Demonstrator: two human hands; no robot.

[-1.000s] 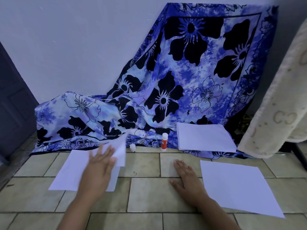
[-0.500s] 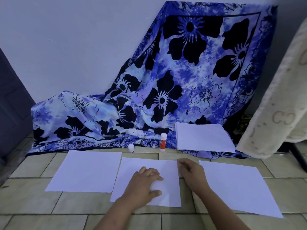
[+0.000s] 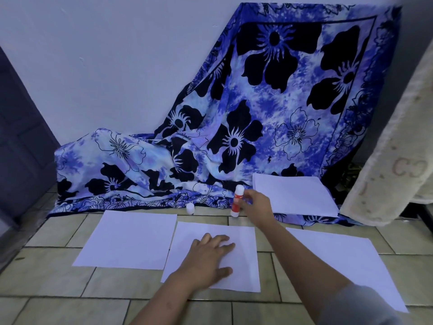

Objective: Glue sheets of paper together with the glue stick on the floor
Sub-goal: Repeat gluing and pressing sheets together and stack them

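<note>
The left hand (image 3: 210,256) lies flat, fingers straight and spread, on the middle sheet of white paper (image 3: 243,254), pinning it to the beige tiled floor (image 3: 46,277). A second white sheet (image 3: 131,240) lies just beside it to the left, and a third white sheet (image 3: 339,261) lies apart to the right.

Farther out, the right hand (image 3: 256,207) reaches the white-and-red glue stick (image 3: 236,201), which stands uncapped and nearly upright at the far edge of the floor, just before the blue flowered cloth (image 3: 234,113). Its fingers curl against the stick's right side. The thumb is hidden, so whether the grip has closed cannot be told.

The step in hand looks like fetching the glue. Next, the stick probably has to be lifted and rubbed along the pinned sheet.

The small white cap (image 3: 190,208) sits well left of the stick. A stack of white paper (image 3: 295,195) rests on the cloth beyond.
</note>
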